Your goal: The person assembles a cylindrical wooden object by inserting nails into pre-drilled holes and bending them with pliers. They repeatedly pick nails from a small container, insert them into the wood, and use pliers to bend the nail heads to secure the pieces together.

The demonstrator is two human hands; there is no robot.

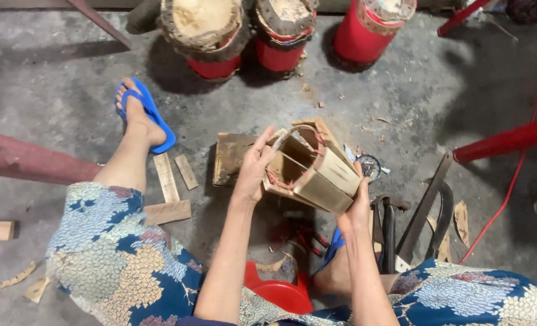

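- While I watch from the head view, my left hand (253, 172) presses flat against the open end of a wooden barrel shell (310, 166), fingers spread along its rim.
- My right hand (358, 208) clamps the shell's lower corner from underneath, so both hands hold it tilted above the concrete floor (69, 90).
- Behind the shell, a flat wooden block (229, 154) lies on the floor.
- Just right of my right hand, a saw (425, 208) and a hammer (389, 226) lie together.
- Three red drums (359, 36) stand at the top; loose wood slats (166, 178) rest beside my blue sandal (153, 118).
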